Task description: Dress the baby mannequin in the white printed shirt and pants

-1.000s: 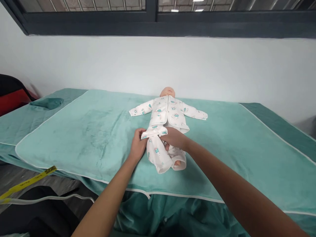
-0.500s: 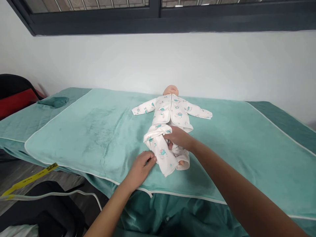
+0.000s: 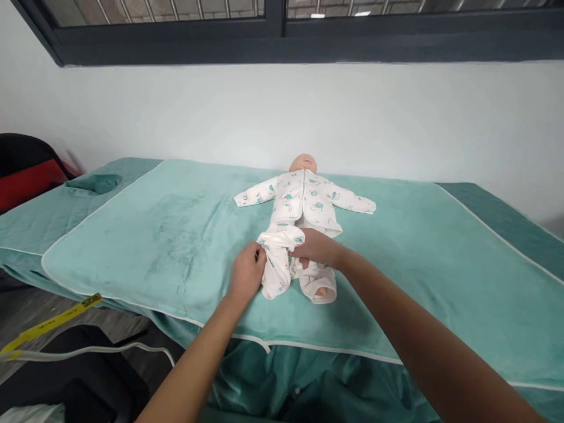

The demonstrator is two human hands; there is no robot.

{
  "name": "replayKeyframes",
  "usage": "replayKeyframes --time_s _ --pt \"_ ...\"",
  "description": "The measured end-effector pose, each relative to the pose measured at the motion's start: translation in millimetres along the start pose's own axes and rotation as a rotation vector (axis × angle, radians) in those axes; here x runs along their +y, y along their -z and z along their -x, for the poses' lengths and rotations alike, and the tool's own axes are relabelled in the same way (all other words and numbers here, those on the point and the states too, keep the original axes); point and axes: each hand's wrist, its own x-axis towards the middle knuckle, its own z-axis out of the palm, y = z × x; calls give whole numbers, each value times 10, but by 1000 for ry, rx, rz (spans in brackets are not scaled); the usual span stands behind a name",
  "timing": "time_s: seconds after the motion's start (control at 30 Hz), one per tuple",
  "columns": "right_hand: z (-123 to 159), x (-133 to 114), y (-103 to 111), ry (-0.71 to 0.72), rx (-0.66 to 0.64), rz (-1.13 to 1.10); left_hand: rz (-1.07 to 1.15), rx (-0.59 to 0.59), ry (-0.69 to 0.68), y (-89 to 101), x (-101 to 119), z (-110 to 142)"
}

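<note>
A doll (image 3: 304,163) lies on its back, patterned trousers (image 3: 277,273) bunched at its hips, legs lengthwise toward the person. Beside the doll's hip, the left hand (image 3: 247,273), nearer the bunched trouser leg, pinches its outer edge; between the doll's thighs, the right hand's (image 3: 318,247) grip is unclear, fingertips hidden.

Soft even light, small glare spots on window (image 3: 282,29), edges stretched

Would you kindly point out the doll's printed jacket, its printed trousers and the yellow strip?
Printed jacket (image 3: 299,198), head view: middle of the front.
Printed trousers (image 3: 277,273), head view: image-left leg.
Yellow strip (image 3: 55,321), head view: middle stretch.
</note>
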Motion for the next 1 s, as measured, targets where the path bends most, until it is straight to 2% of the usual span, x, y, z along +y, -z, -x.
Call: replayKeyframes --time_s 0.2,0.3,0.4,0.47,0.53,0.63,0.73,0.87,1.0 --pt "-92 -9 -60 -8 116 90 332 9 160 20 114 254" --pt "-149 -17 -84 -36 181 123 423 66 211 75 200 356" --pt "-186 -10 -101 -57 232 91 334 122 27 107 300 430" --pt "-200 2 -107 -87 249 70 206 81 -116 106 349 470" --pt "-203 18 -111 -93 239 58 71 10 -203 94 371 490" --pt "-179 37 -114 -47 218 36 -65 -39 -296 71 369 443" --pt "-116 30 -106 -11 206 -32 -115 -18 -367 54 373 284" --pt "-12 -16 -54 51 90 -122 -158 8 -443 24 378 58" --pt "16 1 -9 69 -7 -160 -104 55 -491 -30 277 88"
